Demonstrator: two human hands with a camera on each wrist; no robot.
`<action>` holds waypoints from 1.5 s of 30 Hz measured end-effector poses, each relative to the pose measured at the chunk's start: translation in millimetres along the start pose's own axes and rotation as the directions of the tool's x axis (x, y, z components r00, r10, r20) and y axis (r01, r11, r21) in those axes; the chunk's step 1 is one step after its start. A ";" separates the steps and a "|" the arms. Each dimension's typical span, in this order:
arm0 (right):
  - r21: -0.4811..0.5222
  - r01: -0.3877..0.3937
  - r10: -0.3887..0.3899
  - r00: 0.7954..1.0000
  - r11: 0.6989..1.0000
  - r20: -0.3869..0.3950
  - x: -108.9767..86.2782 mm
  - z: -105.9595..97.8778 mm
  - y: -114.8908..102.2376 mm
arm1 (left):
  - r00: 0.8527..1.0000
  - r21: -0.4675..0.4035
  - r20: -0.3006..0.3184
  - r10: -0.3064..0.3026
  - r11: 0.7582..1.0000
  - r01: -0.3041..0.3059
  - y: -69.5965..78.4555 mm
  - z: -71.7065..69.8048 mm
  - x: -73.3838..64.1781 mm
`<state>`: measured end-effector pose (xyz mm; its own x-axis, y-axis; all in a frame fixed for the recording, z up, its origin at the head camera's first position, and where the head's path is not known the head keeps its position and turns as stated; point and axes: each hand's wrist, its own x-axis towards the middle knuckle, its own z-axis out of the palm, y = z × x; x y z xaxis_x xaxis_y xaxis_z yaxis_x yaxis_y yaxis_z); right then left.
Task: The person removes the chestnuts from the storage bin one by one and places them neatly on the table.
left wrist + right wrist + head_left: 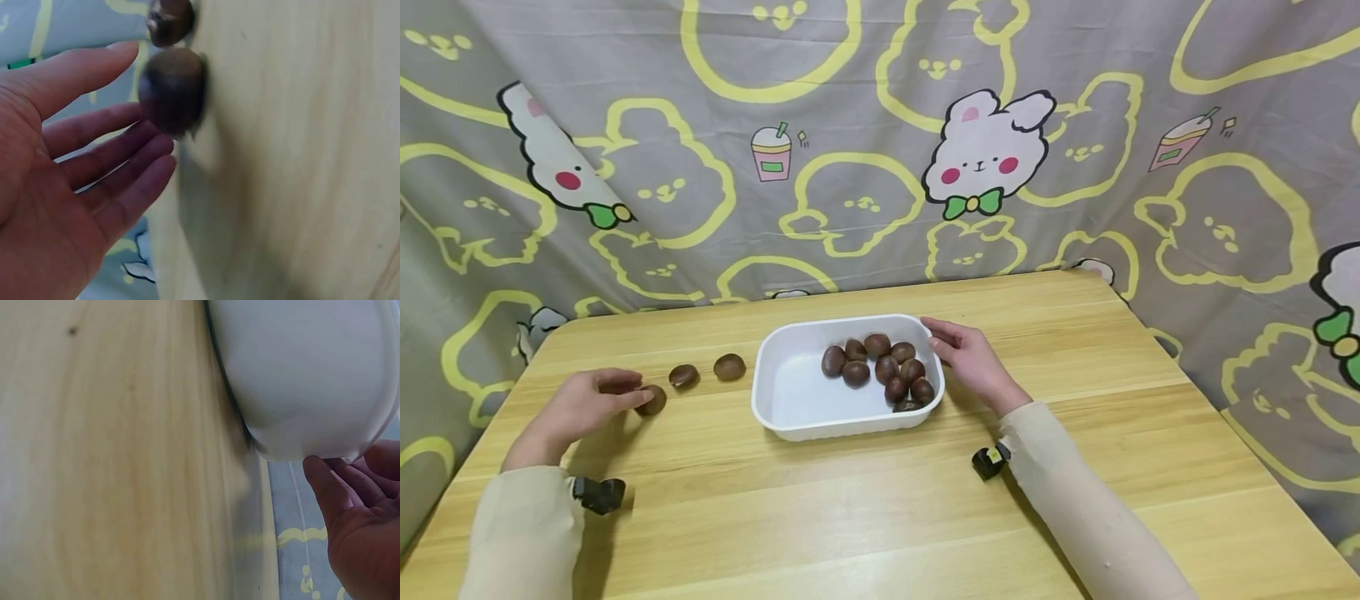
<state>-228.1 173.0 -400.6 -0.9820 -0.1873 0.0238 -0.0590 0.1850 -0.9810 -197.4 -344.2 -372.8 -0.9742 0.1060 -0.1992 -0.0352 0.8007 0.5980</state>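
Observation:
In the head view, my left hand (580, 408) is at a brown chestnut (652, 401), the leftmost of three on the wooden table. In the left wrist view, my left hand's (69, 150) thumb stands apart from that chestnut (173, 90), while spread fingertips are at its side; whether they touch it is unclear. My right hand (973, 362) holds the far right corner of a white tray (790, 432), thumb at the rim. In the right wrist view, fingertips (319, 472) meet the tray's outer wall (306, 381). Several chestnuts (856, 372) lie in the tray's right part.
Two more chestnuts, a middle one (684, 377) and a right one (729, 367), lie between my left hand and the tray. Behind the wooden table (850, 517) hangs a grey patterned curtain (850, 125). Small black cameras sit at both wrists.

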 end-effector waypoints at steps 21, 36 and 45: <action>-0.001 -0.005 0.005 1.000 1.000 -0.008 -0.6 -3.9 4.3 | 0.919 -0.195 -0.199 0.341 0.905 -0.378 153.0 60.8 20.1; -0.012 -0.022 0.022 1.000 1.000 0.003 0.1 -3.8 1.9 | 0.868 -0.276 -0.012 0.496 0.833 -0.480 215.5 136.5 42.9; -0.012 -0.013 0.013 1.000 1.000 0.018 1.0 -1.9 -0.1 | 0.848 -0.120 0.077 0.524 0.849 -0.514 238.0 166.8 49.3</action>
<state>-229.4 174.6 -400.1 -0.9793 -0.2020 0.0077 -0.0488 0.1994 -0.9787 -216.6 -50.0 -369.7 -0.8277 0.5547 0.0848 0.4439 0.5547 0.7038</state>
